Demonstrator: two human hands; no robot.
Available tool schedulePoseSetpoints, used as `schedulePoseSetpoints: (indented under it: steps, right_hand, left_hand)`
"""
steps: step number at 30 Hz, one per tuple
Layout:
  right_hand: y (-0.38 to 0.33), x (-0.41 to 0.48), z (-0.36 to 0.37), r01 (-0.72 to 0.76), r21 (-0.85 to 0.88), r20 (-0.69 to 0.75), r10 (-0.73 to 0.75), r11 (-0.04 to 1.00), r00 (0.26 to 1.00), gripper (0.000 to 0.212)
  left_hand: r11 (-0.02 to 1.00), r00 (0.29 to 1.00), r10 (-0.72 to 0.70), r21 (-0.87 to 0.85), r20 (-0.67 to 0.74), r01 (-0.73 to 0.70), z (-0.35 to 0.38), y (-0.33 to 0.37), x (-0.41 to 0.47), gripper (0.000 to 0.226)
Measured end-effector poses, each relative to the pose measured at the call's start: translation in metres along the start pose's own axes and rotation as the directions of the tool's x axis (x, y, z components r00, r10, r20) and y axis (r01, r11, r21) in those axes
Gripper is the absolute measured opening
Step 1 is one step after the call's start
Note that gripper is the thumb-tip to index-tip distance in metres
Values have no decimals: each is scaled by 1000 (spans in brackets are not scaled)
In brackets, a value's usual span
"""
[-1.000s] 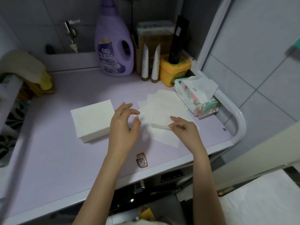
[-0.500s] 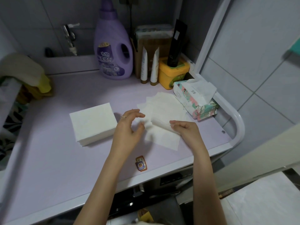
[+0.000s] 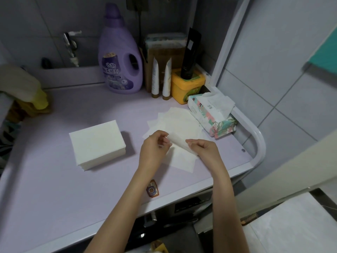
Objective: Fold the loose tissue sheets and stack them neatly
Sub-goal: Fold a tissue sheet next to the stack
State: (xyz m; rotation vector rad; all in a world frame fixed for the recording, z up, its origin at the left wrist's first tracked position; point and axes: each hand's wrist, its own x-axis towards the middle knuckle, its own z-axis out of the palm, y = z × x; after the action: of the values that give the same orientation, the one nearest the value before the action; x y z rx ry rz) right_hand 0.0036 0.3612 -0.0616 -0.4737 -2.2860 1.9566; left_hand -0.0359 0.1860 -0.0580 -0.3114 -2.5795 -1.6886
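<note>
A: Grips?
B: One sheet (image 3: pixel 177 141), each end pinched by left grip (image 3: pixel 153 150) and right grip (image 3: pixel 206 148), raised above loose pile (image 3: pixel 175 121), likely for folding.
A: And the folded stack (image 3: pixel 96 143)?
B: Left of both grips, kept apart.

purple detergent bottle (image 3: pixel 119 63), yellow tub (image 3: pixel 187 84)

Colours logged, placed from the purple detergent bottle (image 3: pixel 119 70).
A darker violet label is noted on it. A pale lilac countertop (image 3: pixel 54 189) is recorded beneath. In front, a white folded stack (image 3: pixel 96 143); front-right, cream-white loose sheets (image 3: pixel 178 121) and a white lifted sheet (image 3: pixel 179 142). To its right: white tubes (image 3: pixel 155 77) capped gold, yellow tub (image 3: pixel 187 86), black tube (image 3: pixel 191 53). Further right, a tissue pack (image 3: pixel 215 119), white, patterned with teal and pink leaves. Left, a yellow cloth (image 3: pixel 41 103).
</note>
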Motion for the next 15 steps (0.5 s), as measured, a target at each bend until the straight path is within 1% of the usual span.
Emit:
schedulePoseSetpoints:
  steps: [4,6,8,9,12,14,15]
  right_hand:
    - [-1,-2,-3,-16,-19,43,16,1000,999,13]
    - [0,-2,-5,-8,-35,69,11,999,998,12]
    - [-1,-4,-6,7,-38,87,-3,999,996,12]
    - [-3,-5,-6,16,-28,80,-14,999,997,12]
    - [-5,-6,-10,76,-11,53,-75,997,996,17]
    - [-7,-9,-15,108,16,118,-109,994,987,31]
    - [-7,-10,-17,108,28,153,-111,994,982,39]
  left_hand:
    - [999,998,48,16,50,-49,3,1,2,20]
    - [998,994,53,13,91,-55,3,0,3,20]
    - [997,993,63,38,101,-67,3,-2,4,14]
    - [995,994,78,51,81,-83,2,-3,5,9]
    - [990,991,130,54,-27,-129,-4,-1,7,8]
    - [990,988,138,-31,-63,-141,-9,6,8,10]
    - [985,991,121,-119,-58,-127,-11,9,8,13]
